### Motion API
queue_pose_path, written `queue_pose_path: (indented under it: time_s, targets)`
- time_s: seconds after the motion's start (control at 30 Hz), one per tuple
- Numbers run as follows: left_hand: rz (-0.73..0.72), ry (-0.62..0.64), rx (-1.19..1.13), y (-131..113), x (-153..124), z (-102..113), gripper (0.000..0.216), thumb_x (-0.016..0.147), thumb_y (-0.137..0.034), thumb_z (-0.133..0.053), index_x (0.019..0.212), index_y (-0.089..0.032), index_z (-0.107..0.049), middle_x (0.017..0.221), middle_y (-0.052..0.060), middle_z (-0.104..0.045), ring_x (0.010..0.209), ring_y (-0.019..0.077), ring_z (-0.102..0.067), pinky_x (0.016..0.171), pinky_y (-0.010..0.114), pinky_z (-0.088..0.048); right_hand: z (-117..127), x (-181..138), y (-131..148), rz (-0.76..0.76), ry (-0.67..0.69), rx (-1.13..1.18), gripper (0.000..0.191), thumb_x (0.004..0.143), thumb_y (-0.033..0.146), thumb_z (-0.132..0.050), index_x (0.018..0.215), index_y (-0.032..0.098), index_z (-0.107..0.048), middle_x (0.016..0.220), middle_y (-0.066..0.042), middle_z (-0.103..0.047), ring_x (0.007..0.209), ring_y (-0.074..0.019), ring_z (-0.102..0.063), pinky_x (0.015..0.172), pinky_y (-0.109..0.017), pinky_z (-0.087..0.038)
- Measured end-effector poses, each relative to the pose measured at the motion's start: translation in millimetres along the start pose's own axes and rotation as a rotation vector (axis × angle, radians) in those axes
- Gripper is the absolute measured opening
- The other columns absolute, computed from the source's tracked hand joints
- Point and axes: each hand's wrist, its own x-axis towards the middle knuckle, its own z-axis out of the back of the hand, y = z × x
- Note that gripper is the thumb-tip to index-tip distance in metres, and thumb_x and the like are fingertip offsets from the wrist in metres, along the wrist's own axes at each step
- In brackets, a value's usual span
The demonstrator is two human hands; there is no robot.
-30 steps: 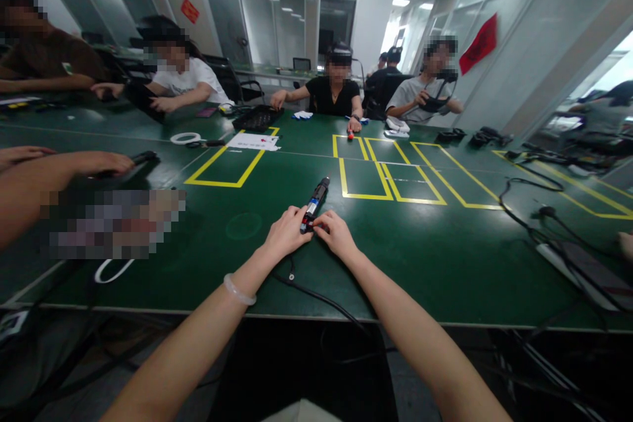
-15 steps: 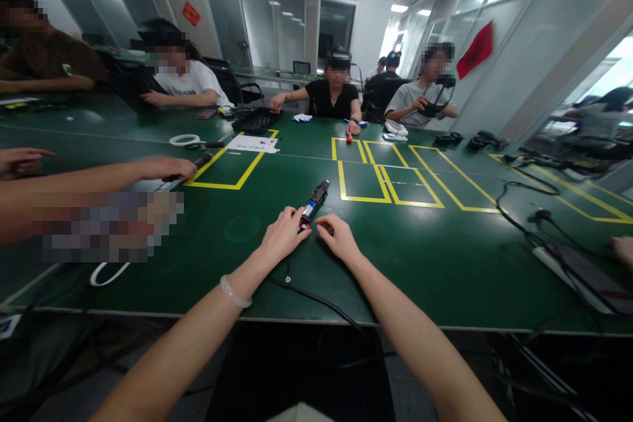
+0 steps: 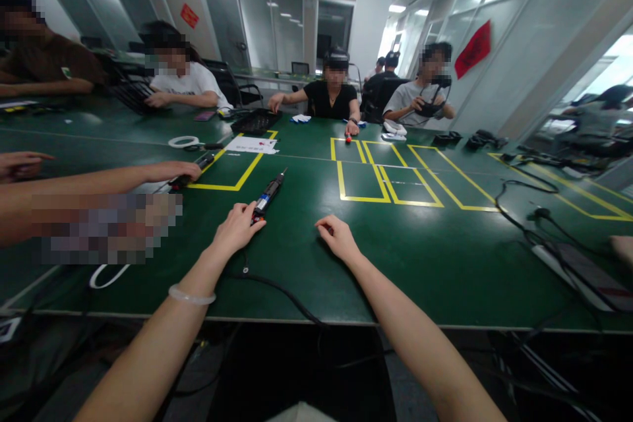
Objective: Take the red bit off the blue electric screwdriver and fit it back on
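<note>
My left hand [image 3: 239,232] is closed around the rear of an electric screwdriver [image 3: 268,197], a slim black tool with a blue and silver label. Its thin tip points away from me, up and to the right, over the green table. A black cord [image 3: 277,285] with a small metal ring terminal [image 3: 245,270] trails below that hand toward the table's front edge. To the right, apart from the tool, my right hand [image 3: 339,237] rests near the tabletop with curled fingers. Whatever may be inside its fingers is too dark and small to make out.
Yellow tape boxes [image 3: 364,199] mark the green table [image 3: 291,244]. At left, a co-worker's hand [image 3: 180,170] holds a dark tool near a white sheet [image 3: 252,144]. Across the table, another person's hand [image 3: 351,127] touches a small red-tipped object [image 3: 348,139]. Cables [image 3: 519,224] lie right.
My left hand has moved left with the screwdriver, away from my right hand, and the cord has shifted along. A thin bit now shows at the tool's tip. The right hand has hardly moved.
</note>
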Motion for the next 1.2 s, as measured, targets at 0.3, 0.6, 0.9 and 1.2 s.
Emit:
queue_pose_path:
  time_s: [0.3, 0.6, 0.9, 1.2]
  targets:
    - [0.081, -0.034, 0.040, 43, 13, -1, 0.066, 0.093, -0.055, -0.042, 0.150, -0.021, -0.039, 0.144, 0.018, -0.043, 0.127, 0.0357, -0.051, 0.095, 0.046, -0.051, 0, 0, 0, 0.012, 0.005, -0.022, 0.015, 0.090, 0.017, -0.055, 0.092, 0.019, -0.070, 0.085, -0.003, -0.064, 0.074, -0.0153, -0.058, 0.071, -0.027, -0.044]
    - [-0.006, -0.154, 0.142, 14, -8, 12, 0.028, 0.089, -0.036, -0.055, 0.111, -0.019, -0.058, 0.126, 0.014, -0.054, 0.110, 0.0297, -0.058, 0.073, 0.037, -0.055, 0, 0, -1, 0.012, 0.017, -0.029, 0.015, 0.090, 0.017, -0.055, 0.092, 0.019, -0.070, 0.085, -0.003, -0.063, 0.072, -0.0150, -0.057, 0.070, -0.026, -0.043]
    - [0.024, -0.252, 0.054, -11, -6, 21, 0.034, 0.098, -0.039, -0.037, 0.114, -0.018, -0.059, 0.111, 0.014, -0.067, 0.100, 0.0300, -0.065, 0.081, 0.039, -0.051, -1, 0, -3, 0.009, 0.015, 0.028, 0.015, 0.090, 0.020, -0.055, 0.092, 0.019, -0.070, 0.087, -0.004, -0.065, 0.074, -0.0157, -0.058, 0.072, -0.028, -0.044]
    - [-0.478, 0.266, -0.875, -98, 8, -12, 0.045, 0.093, -0.049, -0.048, 0.118, -0.015, -0.062, 0.084, 0.003, -0.068, 0.074, 0.0157, -0.061, 0.070, 0.029, -0.047, -1, 5, -6, -0.215, 0.103, 0.528, 0.028, 0.089, 0.045, -0.060, 0.099, 0.020, -0.064, 0.078, -0.002, -0.069, 0.067, -0.0156, -0.063, 0.064, -0.028, -0.048]
